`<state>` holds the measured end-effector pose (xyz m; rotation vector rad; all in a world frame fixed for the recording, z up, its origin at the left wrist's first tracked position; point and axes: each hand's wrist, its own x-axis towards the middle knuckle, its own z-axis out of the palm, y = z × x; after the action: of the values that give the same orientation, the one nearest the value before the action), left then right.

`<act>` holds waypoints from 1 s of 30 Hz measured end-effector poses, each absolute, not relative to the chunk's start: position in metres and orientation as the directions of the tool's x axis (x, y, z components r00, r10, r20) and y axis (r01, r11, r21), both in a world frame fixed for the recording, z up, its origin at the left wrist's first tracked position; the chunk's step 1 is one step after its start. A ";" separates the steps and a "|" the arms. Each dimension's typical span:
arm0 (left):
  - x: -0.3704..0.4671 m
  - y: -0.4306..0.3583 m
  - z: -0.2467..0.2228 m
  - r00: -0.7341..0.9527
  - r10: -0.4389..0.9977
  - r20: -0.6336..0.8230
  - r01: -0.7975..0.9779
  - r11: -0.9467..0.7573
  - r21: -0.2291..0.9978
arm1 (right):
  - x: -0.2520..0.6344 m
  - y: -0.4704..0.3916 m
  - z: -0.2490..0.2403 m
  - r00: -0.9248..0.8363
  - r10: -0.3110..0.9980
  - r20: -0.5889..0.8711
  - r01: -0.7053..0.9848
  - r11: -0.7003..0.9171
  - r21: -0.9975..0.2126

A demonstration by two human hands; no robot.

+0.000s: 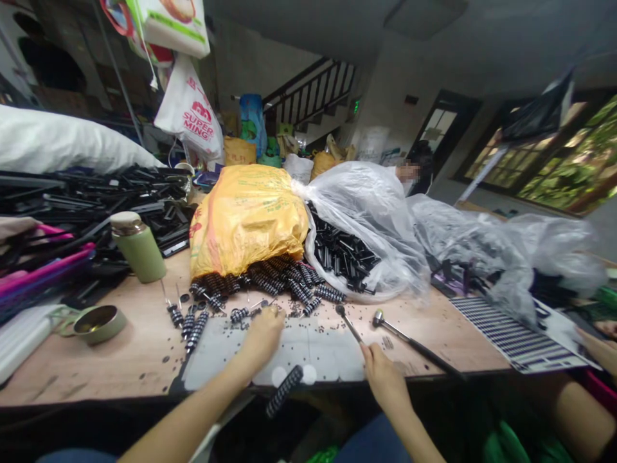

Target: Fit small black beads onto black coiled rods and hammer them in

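My left hand (264, 331) is closed over the grey mat (313, 344), its fingertips bent down among tiny dark bits; what they pinch, if anything, is hidden. Just beyond it lies a short black-and-white striped roll (239, 314) with a thin metal pin. My right hand (383, 373) is wrapped round a thin-handled tool (351, 325) with a dark round head, which points away from me over the mat's right edge. A longer striped roll (284, 391) shows at the front edge of the table, between my arms. To the right of my right hand lies a hammer (409, 341) with a black handle.
A yellow sack (248, 222) stands behind several striped rolls (274, 280). Beside it a clear plastic bag (371, 212) holds black parts (337, 251). On the left are a green flask (138, 247) and a cup (99, 325). A co-worker's arm (598, 347) reaches in at right, by a striped sheet (515, 334).
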<state>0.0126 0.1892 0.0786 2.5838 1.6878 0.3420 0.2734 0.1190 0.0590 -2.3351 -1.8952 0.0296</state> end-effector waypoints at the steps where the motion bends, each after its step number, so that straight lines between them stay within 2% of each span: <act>1: 0.002 0.209 0.084 0.370 0.902 0.221 0.919 -0.391 0.058 | 0.281 0.125 0.054 0.230 0.970 0.075 0.971 -0.224 -0.081; 2: -0.008 0.229 0.088 0.415 0.879 0.235 0.907 -0.421 -0.029 | 0.288 0.130 0.051 0.236 0.967 0.094 0.971 -0.232 -0.059; 4: -0.023 0.265 0.092 0.492 0.842 0.222 0.870 -0.489 -0.072 | 0.294 0.143 0.047 0.204 0.964 0.169 0.979 -0.198 -0.055; 8: -0.035 0.301 0.087 0.641 0.746 0.179 0.767 -0.623 -0.153 | 0.292 0.185 0.058 0.099 0.931 0.351 0.991 -0.061 -0.119; 11: -0.035 0.308 0.080 0.731 0.667 0.142 0.679 -0.691 -0.250 | 0.284 0.234 0.075 0.115 0.916 0.384 0.987 -0.061 -0.149; 13: -0.032 0.307 0.079 0.736 0.657 0.162 0.675 -0.697 -0.242 | 0.279 0.270 0.083 0.116 0.918 0.380 0.986 -0.059 -0.158; 15: -0.025 0.301 0.082 0.681 0.691 0.243 0.728 -0.675 -0.119 | 0.275 0.303 0.089 0.081 0.929 0.360 0.986 -0.021 -0.168; 16: -0.020 0.296 0.084 0.628 0.720 0.296 0.755 -0.656 -0.005 | 0.274 0.316 0.091 0.056 0.937 0.346 0.984 0.007 -0.178; 18: -0.008 0.280 0.089 0.471 0.796 0.380 0.745 -0.590 0.312 | 0.272 0.334 0.094 0.010 0.947 0.321 0.975 0.062 -0.214; 20: 0.004 0.261 0.092 0.303 0.887 0.347 0.593 -0.461 0.660 | 0.269 0.337 0.097 -0.019 0.946 0.322 0.955 0.113 -0.275; 22: 0.015 0.243 0.092 0.207 0.962 0.178 0.296 -0.235 0.926 | 0.261 0.323 0.097 -0.041 0.933 0.357 0.919 0.176 -0.354; 23: 0.020 0.235 0.092 0.193 0.978 0.074 0.118 -0.098 0.988 | 0.254 0.309 0.094 -0.054 0.924 0.377 0.895 0.213 -0.393; 24: 0.025 0.228 0.092 0.198 0.980 -0.024 -0.053 0.035 0.998 | 0.245 0.292 0.090 -0.071 0.915 0.396 0.869 0.252 -0.426; 26: 0.034 0.218 0.091 0.235 0.957 -0.171 -0.299 0.239 0.924 | 0.225 0.250 0.077 -0.109 0.900 0.421 0.797 0.333 -0.505; 27: 0.038 0.214 0.090 0.260 0.941 -0.216 -0.356 0.301 0.884 | 0.215 0.228 0.069 -0.129 0.890 0.437 0.738 0.381 -0.557; 28: 0.041 0.211 0.089 0.289 0.926 -0.241 -0.377 0.342 0.861 | 0.206 0.207 0.062 -0.100 0.869 0.485 0.549 0.455 -0.702; 30: 0.044 0.207 0.088 0.320 0.915 -0.244 -0.363 0.357 0.861 | 0.194 0.172 0.053 -0.101 0.878 0.468 0.303 0.475 -0.826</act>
<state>0.0441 0.2067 0.0883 0.7914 0.8463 0.9668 0.1939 0.1724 0.0532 -1.0321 -1.6519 0.6701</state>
